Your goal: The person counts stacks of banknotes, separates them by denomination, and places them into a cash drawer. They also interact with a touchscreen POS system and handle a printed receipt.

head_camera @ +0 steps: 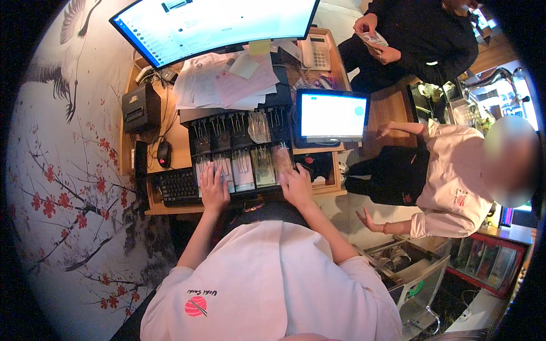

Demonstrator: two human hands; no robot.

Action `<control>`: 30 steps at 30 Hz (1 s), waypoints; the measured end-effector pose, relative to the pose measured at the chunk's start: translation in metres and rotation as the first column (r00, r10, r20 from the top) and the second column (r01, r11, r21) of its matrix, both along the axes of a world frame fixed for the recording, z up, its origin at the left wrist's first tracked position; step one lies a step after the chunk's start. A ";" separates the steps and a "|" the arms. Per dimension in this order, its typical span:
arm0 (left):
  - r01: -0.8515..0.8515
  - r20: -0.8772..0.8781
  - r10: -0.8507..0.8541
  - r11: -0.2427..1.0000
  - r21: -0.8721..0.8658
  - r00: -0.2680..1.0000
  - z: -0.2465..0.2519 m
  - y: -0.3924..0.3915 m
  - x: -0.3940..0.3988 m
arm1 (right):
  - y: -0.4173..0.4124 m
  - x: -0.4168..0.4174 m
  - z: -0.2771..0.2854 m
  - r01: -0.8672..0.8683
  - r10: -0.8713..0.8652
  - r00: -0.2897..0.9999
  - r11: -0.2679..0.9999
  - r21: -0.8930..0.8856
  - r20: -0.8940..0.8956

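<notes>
An open cash drawer [254, 147] lies before me, with wire clips over its front row of compartments. Banknotes [263, 168] fill several of these slots. My left hand [213, 187] rests palm down over the leftmost slots, fingers spread across the clips there. At the far right slot, the fingers of my right hand [296, 185] touch the near end of reddish banknotes [283, 160]; whether they grip any is hidden. A clear bag or pouch [258, 128] sits in the back row, among raised clips [219, 130].
Left are a keyboard [175, 187], a mouse [164, 153] and a receipt printer [140, 108]. Papers [226, 81] lie behind the drawer, below a monitor [217, 25]. A touchscreen [332, 117] and telephone [315, 53] stand right. One person [452, 170] gestures nearby; another person's hands [377, 42] hold banknotes.
</notes>
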State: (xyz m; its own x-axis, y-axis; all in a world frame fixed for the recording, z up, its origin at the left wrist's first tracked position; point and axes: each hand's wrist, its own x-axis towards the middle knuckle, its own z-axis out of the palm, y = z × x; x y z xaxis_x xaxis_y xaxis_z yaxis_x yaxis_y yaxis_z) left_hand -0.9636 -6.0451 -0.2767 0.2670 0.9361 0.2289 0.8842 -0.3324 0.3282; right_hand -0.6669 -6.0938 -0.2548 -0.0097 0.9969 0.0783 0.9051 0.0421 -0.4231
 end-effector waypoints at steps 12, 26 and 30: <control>-0.009 0.016 0.009 1.000 -0.005 1.000 -0.001 -0.002 0.001 | -0.014 0.005 -0.001 -0.112 0.127 0.990 0.966 -0.234 0.054; -0.006 0.008 0.006 1.000 -0.010 1.000 -0.004 -0.003 0.000 | -0.018 0.007 0.007 -0.085 0.085 0.996 0.996 -0.004 -0.042; -0.007 0.011 0.007 1.000 -0.004 1.000 -0.003 -0.003 0.001 | -0.021 0.010 0.009 -0.094 0.100 0.992 0.993 0.074 -0.079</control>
